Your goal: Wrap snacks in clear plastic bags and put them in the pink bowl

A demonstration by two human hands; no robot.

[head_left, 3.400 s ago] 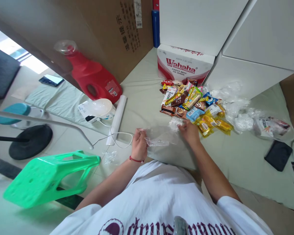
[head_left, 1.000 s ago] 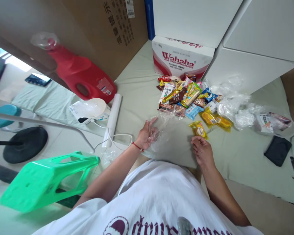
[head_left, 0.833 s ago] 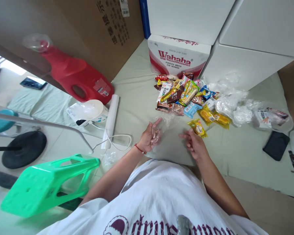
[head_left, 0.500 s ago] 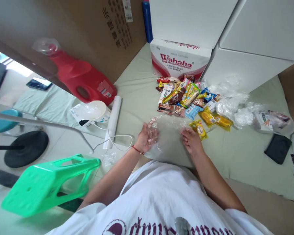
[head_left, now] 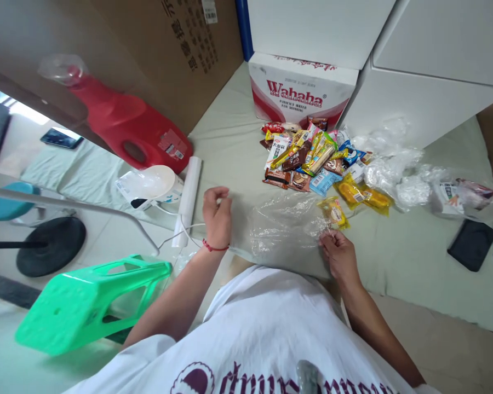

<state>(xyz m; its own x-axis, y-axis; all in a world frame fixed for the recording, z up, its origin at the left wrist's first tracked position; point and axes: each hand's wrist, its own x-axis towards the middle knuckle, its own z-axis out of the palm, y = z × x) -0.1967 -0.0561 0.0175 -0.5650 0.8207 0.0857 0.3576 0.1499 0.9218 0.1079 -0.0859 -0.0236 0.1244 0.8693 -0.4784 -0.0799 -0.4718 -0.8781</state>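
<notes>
A clear plastic bag (head_left: 285, 221) lies crinkled in front of me on the pale green sheet. My right hand (head_left: 337, 249) pinches its right edge between thumb and fingers. To the left of the bag, apart from it, my left hand (head_left: 217, 216) is raised with loosely bent fingers, a gap showing between thumb and forefinger and nothing visible in it. Just beyond my right hand sits a small yellow snack packet (head_left: 334, 212). Farther back is a heap of wrapped snacks (head_left: 299, 156), with yellow packets (head_left: 363, 194) at its right side.
Behind the heap stands a Wahaba-style white and red carton (head_left: 299, 96). Crumpled clear bags (head_left: 406, 175) and a black pouch (head_left: 471, 244) lie rightward. At left are a red jug (head_left: 135, 128), a white roll (head_left: 188, 200), a cable and a green stool (head_left: 90, 301).
My left hand has let go of the plastic bag and moved left. My right hand, still pinching the bag, has shifted slightly right and nearer to me.
</notes>
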